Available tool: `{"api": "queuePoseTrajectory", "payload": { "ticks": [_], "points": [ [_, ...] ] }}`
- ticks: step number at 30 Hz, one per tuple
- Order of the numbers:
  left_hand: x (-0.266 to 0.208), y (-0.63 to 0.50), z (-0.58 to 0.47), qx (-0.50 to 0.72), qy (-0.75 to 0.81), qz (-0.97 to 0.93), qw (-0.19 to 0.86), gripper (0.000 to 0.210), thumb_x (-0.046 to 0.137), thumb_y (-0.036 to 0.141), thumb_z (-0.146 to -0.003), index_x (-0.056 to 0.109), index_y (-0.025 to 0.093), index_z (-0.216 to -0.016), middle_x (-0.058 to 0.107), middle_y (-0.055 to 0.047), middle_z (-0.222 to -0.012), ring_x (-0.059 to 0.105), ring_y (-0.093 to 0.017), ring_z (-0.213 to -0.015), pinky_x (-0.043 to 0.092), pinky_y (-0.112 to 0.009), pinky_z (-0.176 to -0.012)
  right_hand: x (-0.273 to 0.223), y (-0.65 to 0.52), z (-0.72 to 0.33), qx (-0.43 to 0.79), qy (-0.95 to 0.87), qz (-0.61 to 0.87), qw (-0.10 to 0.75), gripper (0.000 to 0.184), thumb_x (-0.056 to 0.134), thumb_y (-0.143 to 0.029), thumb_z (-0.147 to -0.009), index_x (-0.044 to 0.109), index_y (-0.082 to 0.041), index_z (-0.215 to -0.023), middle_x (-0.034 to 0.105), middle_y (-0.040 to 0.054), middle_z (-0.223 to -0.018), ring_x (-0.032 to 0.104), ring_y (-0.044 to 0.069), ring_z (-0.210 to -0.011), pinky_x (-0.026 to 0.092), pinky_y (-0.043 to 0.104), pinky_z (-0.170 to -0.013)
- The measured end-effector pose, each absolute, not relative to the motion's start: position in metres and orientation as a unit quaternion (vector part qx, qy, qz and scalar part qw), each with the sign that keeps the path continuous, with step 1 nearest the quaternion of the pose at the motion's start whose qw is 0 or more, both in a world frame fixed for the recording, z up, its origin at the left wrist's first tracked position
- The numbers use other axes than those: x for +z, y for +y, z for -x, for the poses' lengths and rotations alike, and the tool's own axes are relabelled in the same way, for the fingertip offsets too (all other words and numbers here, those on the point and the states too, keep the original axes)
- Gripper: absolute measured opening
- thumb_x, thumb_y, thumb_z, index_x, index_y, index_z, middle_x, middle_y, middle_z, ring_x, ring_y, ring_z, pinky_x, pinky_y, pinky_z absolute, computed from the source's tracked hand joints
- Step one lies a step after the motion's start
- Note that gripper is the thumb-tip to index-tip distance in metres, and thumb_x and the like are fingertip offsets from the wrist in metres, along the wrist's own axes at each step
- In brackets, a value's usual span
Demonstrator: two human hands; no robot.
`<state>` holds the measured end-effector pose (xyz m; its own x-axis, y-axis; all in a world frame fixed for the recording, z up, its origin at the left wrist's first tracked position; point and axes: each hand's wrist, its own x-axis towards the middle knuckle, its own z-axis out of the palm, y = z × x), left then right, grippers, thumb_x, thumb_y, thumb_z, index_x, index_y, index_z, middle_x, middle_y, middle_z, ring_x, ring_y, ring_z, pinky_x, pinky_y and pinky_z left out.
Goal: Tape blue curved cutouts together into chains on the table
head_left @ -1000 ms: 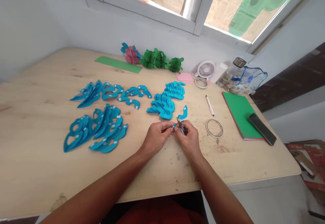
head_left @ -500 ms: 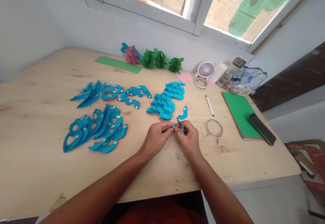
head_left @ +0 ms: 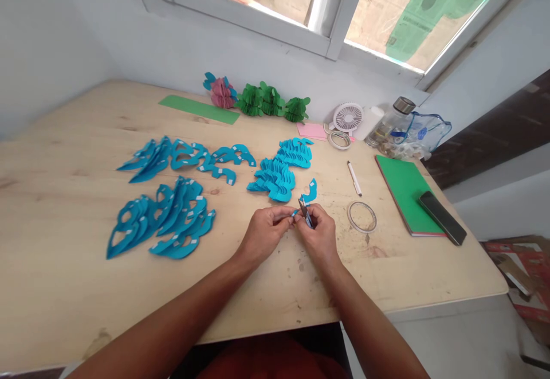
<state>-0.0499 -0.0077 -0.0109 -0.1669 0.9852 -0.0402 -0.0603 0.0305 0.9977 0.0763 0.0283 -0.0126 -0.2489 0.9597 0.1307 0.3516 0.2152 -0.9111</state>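
Observation:
My left hand (head_left: 268, 230) pinches a small blue paper piece (head_left: 294, 213), mostly hidden by the fingertips. Closed around a pair of scissors (head_left: 306, 214), my right hand (head_left: 318, 233) meets the left at the fingertips, and its finger and thumb also reach toward the small piece. The scissor blades point up and away from me. Just beyond them lies a curved blue paper cutout (head_left: 310, 190) with a white patch on it. Farther back are two stacks of folded blue paper, the nearer stack (head_left: 274, 180) and the farther stack (head_left: 294, 153).
Blue cutouts with white patches (head_left: 180, 213) spread across the left. A white pen (head_left: 354, 178), a tape roll (head_left: 361, 217), a green book (head_left: 404, 195) and a phone (head_left: 442, 218) lie right. Green paper ornaments (head_left: 271, 101), a small fan (head_left: 348, 117) and a bottle (head_left: 393, 121) line the wall.

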Motion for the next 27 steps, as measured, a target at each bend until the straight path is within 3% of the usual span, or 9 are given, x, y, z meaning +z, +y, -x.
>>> {"api": "queuePoseTrajectory", "payload": {
  "ticks": [27],
  "points": [
    [-0.0067,-0.0099,0.0492,0.547,0.550,-0.416,0.474,0.020,0.059,0.021,-0.072,0.074,0.015,-0.084,0.075,-0.005,-0.084,0.069,-0.021,-0.079,0.054,-0.029,-0.075,-0.0112,0.0268,-0.0751,0.384,-0.683,0.486,0.386,0.011,0.058,-0.025,-0.072,0.057,-0.019,-0.064,0.050,-0.0023,-0.065,0.045,0.012,-0.057,0.034,0.024,-0.053]
  ]
}}
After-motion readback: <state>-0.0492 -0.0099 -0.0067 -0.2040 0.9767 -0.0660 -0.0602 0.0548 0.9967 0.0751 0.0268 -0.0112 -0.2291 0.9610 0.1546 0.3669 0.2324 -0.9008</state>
